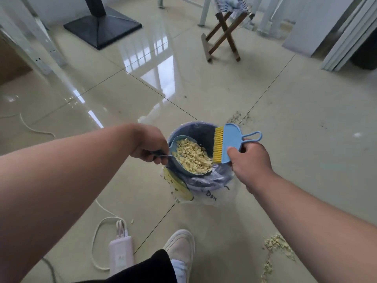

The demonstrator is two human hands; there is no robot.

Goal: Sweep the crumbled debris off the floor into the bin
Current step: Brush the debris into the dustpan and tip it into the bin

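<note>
My left hand (pixel 150 145) grips the handle of a small blue dustpan (pixel 179 171) heaped with pale yellow crumbled debris (pixel 191 156). The pan hangs over the mouth of a blue bin (pixel 195 129) lined with a clear plastic bag. My right hand (pixel 250 162) holds a light blue hand brush (pixel 230 142) with yellow bristles, which touch the pan's far edge above the bin. More crumbs (pixel 275 247) lie on the floor at the lower right, and a thin scatter (pixel 237 117) lies just beyond the bin.
A white power strip (pixel 121 255) with looped cable lies at the lower left. My white shoe (pixel 180 247) stands just below the bin. A wooden folding stool (pixel 223 35) and a black stand base (pixel 103 27) are farther off. White boards (pixel 344 33) lean at the right.
</note>
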